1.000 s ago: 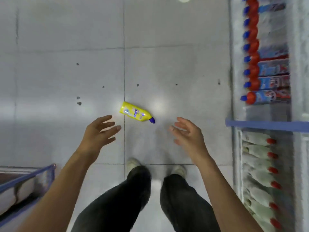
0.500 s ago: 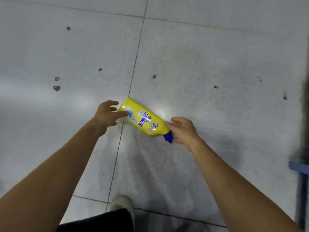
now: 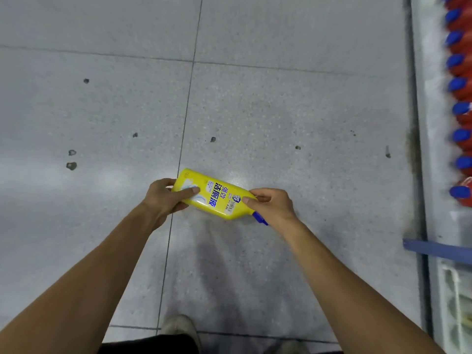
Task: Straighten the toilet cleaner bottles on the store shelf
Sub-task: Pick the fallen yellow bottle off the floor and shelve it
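On the grey tiled floor [image 3: 281,103], just right of a grout line, we are gripping the yellow toilet cleaner bottle [image 3: 214,195] with both hands. It is lying at a slant, its base pointing toward ten o'clock and its blue cap [image 3: 259,217] toward four o'clock, label side up with blue lettering showing. Whether it is touching the tiles or raised just above them, we cannot tell.

Our left hand [image 3: 163,198] is wrapping the base end, its fingers [image 3: 187,193] clamped across the label with the thumb curling over the upper edge. Our right hand [image 3: 273,205] is pinching the shoulder of the bottle just above the cap, thumb on the label side and the other fingers closed along the far edge; the cap is poking out beneath the palm.

Half a second ago our left fingers were only touching the base corner and our right hand was resting at the cap; now both hands are holding firmly. A second ago the bottle was lying alone on the floor, with both hands open and well apart from it.

At three o'clock, the store shelf [image 3: 424,123] is back in view, having slid almost out of sight half a second ago. On it, a row of red bottles with blue caps [image 3: 459,135] is running along the right edge, blurred. A blue shelf rail [image 3: 434,247] is crossing at four o'clock. At six o'clock, our shoe [image 3: 178,325] is showing above dark trousers.
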`<action>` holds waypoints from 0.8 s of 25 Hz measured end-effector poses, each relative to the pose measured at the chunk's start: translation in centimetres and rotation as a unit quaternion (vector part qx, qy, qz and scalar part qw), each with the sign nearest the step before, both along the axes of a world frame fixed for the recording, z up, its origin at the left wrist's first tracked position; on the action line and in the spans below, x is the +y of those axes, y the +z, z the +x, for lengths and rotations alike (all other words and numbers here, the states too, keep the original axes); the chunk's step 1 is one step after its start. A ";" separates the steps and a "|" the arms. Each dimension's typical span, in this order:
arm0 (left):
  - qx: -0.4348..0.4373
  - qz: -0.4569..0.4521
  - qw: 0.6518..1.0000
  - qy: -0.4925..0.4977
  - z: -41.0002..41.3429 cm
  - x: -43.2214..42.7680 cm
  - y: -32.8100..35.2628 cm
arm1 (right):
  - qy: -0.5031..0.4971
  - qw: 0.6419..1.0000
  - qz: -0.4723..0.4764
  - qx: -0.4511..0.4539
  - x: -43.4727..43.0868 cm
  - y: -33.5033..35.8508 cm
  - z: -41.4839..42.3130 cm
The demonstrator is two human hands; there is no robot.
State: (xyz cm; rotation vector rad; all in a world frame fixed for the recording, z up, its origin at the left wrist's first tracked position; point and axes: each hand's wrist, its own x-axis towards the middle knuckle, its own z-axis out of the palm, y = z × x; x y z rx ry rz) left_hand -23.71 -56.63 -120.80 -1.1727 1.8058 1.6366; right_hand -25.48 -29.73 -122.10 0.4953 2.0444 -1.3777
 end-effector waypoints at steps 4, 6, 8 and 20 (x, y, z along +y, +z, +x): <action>0.014 0.075 0.995 -0.067 -0.2 4.3 13.4 | -0.089 0.995 -0.026 0.044 5.7 14.3 2.1; 0.017 0.105 0.988 -0.113 0.2 6.7 22.0 | -0.138 0.987 -0.033 0.070 8.9 23.8 3.5; 0.011 0.133 0.976 -0.169 1.0 9.0 30.8 | -0.181 0.977 -0.035 0.104 11.6 34.2 4.9; 0.164 0.238 0.825 -0.485 7.3 22.6 79.5 | -0.416 0.837 -0.068 0.348 18.5 90.7 15.5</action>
